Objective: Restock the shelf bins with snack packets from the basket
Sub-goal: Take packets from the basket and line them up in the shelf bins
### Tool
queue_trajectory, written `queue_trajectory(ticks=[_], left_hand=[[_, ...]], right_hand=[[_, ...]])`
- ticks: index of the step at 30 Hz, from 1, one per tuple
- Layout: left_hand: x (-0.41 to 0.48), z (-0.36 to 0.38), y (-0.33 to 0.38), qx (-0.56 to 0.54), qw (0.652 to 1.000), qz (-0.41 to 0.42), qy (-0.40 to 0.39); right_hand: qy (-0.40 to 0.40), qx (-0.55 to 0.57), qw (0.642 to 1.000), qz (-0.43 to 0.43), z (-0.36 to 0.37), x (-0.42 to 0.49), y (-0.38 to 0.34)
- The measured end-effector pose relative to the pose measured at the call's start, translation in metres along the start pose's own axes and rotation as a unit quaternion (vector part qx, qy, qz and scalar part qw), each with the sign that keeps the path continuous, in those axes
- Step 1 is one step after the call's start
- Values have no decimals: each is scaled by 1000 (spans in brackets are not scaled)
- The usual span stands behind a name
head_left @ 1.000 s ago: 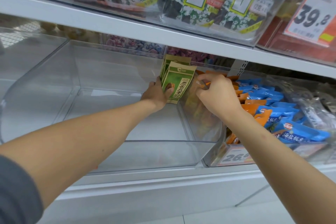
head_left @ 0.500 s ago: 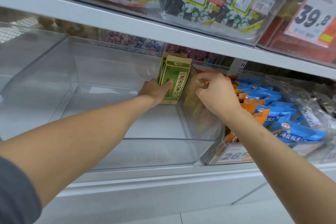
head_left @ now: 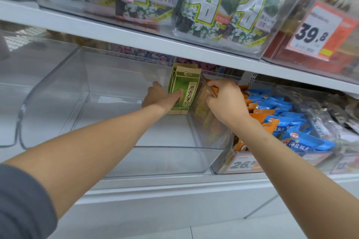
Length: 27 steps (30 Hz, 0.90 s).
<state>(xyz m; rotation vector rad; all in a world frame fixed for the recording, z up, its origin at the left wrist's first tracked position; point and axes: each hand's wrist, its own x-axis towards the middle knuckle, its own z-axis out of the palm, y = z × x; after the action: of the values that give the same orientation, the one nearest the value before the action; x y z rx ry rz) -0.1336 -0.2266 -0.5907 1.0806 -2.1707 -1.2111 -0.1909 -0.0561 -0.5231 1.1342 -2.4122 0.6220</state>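
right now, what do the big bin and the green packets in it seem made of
The clear bin looks like rigid glossy plastic, probably acrylic: the shelf shows through its walls and its edges catch light. The green packets look like matte kraft paper: tan borders, creased tops, no glare.

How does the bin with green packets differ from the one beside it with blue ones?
The left bin is nearly bare: a few green packets stand upright at its back right corner. The right bin is heaped with blue packets and orange packets lying slanted, and carries a price tag. Both are clear plastic.
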Motion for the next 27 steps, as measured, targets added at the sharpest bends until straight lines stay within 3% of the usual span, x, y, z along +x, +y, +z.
queue_trajectory(ticks=[4,8,17,23,27], left_hand=[[-10,-16,9,51,999,-2,-6],[-48,-44,15,63,994,80,-31],[-190,-126,-12,101,991,85,-1],[-269,-152,-85,149,982,22,-115],[-290,-154,-146,183,962,-36,-197]], right_hand=[[34,-23,997,-62,-9,-3,-7],[28,-32,992,-115,-20,-18,-27],[-40,64,993,-86,-31,-117,-105],[-190,123,970,-84,-1,-214,-145],[-402,75,908,-85,35,-266,-151]])
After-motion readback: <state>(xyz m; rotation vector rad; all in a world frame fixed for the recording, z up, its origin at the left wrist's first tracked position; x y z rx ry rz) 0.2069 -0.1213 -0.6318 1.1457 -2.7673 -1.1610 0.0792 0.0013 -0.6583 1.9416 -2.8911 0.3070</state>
